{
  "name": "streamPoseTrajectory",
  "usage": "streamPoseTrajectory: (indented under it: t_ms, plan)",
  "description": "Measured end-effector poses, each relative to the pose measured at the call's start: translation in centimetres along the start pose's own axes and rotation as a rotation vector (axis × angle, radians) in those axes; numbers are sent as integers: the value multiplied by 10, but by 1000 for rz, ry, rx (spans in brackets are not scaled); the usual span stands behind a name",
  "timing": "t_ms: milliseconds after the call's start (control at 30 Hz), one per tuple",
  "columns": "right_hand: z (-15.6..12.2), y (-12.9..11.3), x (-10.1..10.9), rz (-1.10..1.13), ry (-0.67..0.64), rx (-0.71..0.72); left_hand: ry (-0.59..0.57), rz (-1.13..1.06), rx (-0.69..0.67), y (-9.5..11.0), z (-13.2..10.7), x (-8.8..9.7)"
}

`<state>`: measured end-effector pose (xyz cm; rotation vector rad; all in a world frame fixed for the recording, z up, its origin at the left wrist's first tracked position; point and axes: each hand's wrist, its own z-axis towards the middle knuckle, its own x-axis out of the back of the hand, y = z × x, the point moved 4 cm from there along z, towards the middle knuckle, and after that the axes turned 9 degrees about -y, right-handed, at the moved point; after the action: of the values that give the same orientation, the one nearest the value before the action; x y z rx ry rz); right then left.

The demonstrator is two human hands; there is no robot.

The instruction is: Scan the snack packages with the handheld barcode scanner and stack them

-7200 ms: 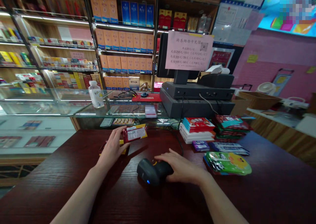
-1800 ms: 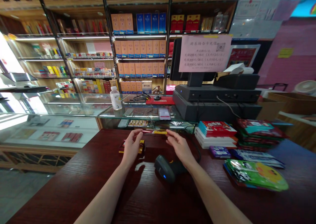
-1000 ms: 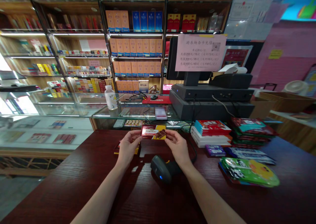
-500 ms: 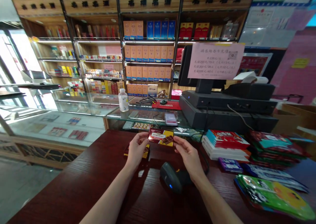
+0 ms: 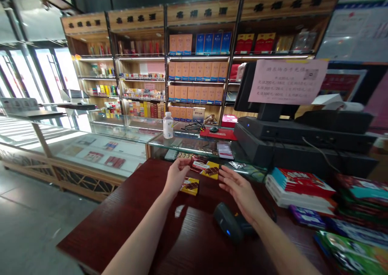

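Note:
A flat maroon-and-yellow chocolate box (image 5: 209,170) is held by its two ends at the far edge of the dark wooden counter, its printed face toward me. My left hand (image 5: 178,176) has thumb and fingers at the left end. At the right end, my right hand (image 5: 239,188) touches with its fingertips, the lower fingers somewhat spread. A second chocolate box (image 5: 190,186) lies on the counter beside my left hand, which partly covers it. Below my right hand sits a black barcode scanner (image 5: 228,222) with a blue light, partly behind my wrist.
To the right are stacked red-and-white boxes (image 5: 300,190), a purple packet (image 5: 306,216) and green bags (image 5: 351,250). A monitor with a pink sign (image 5: 285,81) stands behind them. A white bottle (image 5: 168,125) stands on the glass display counter (image 5: 157,139).
My view has turned left, so the scene sits farther right. The right hand's fingers are more spread at the box's end. More of the second chocolate box shows beside my left hand.

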<state>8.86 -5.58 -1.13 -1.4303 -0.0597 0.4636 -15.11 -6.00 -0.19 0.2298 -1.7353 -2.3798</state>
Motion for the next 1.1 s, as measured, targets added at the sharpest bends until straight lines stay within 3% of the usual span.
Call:
streamPoseTrajectory:
  t_ms: [267, 433, 900, 1100]
  plan:
    - [10, 3, -42, -19, -103, -161, -35, 28, 64, -13, 0, 50]
    - [15, 9, -59, -93, -162, -241, -18, 107, 95, -23, -7, 71]
    - [25, 17, -59, -226, -247, -422, -38, 191, 123, -51, -18, 73]
    - [29, 16, -72, -278, -313, -346, -68, 237, 113, -49, -20, 69]
